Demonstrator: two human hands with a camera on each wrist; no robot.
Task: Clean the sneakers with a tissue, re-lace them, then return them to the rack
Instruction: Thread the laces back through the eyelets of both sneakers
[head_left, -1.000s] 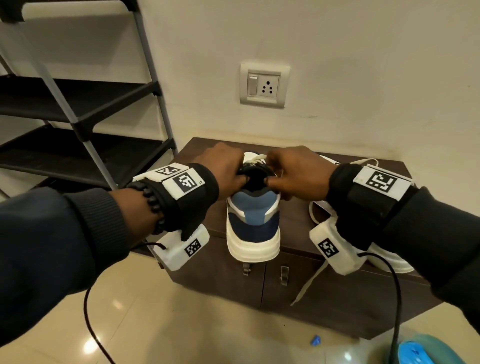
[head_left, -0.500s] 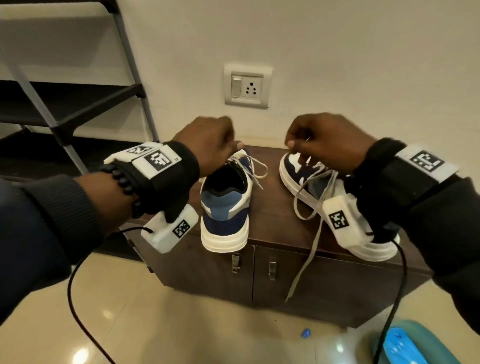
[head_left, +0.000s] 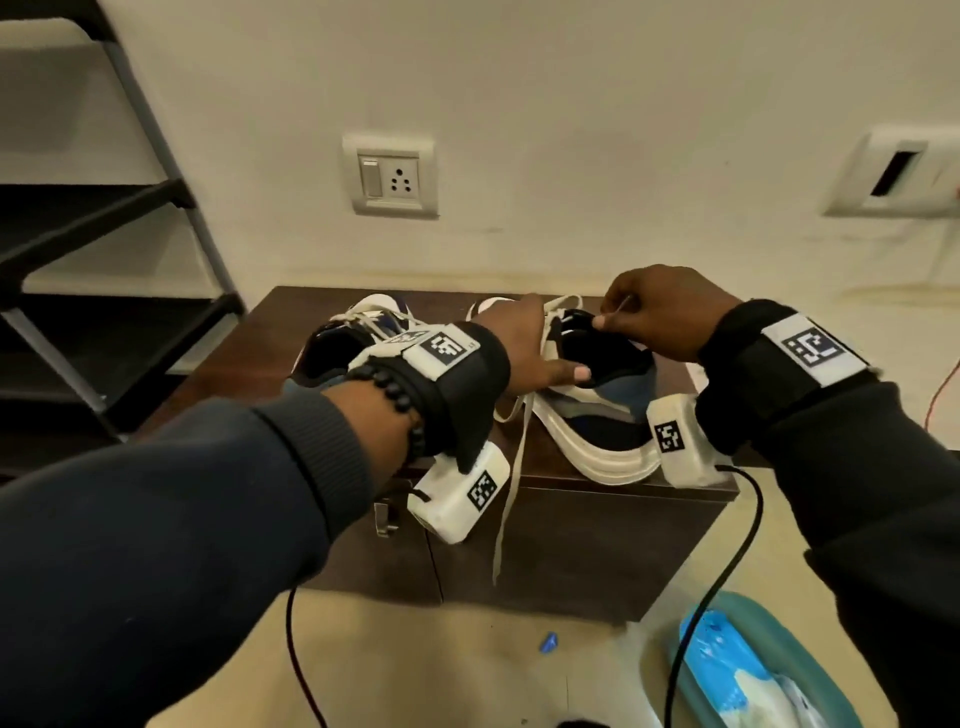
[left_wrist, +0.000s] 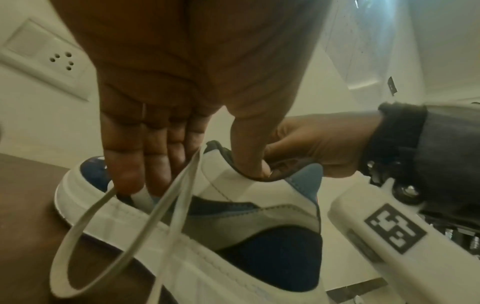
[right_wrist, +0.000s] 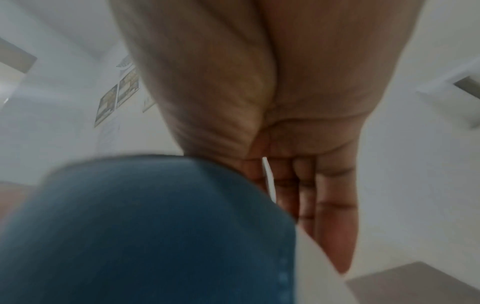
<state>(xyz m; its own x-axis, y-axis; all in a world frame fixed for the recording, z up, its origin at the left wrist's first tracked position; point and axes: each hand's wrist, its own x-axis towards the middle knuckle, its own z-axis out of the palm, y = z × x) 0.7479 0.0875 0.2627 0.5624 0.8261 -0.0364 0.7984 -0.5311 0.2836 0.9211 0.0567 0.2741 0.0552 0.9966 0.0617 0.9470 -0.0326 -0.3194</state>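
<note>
My left hand (head_left: 524, 348) gripped the right sneaker (head_left: 597, 415) on the worktop (head_left: 597, 519), thumb inside its collar. My right hand (head_left: 660, 312) pinched its lace (head_left: 511, 467) above the tongue.

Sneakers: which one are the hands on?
The right-hand sneaker, with its lace dangling over the cabinet front; both hands are on it. The left sneaker sits untouched.

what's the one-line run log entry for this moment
step: re-lacing | left hand: holds right sneaker collar | right hand: pinches lace | left sneaker: on cabinet | rack: no shoes
</note>
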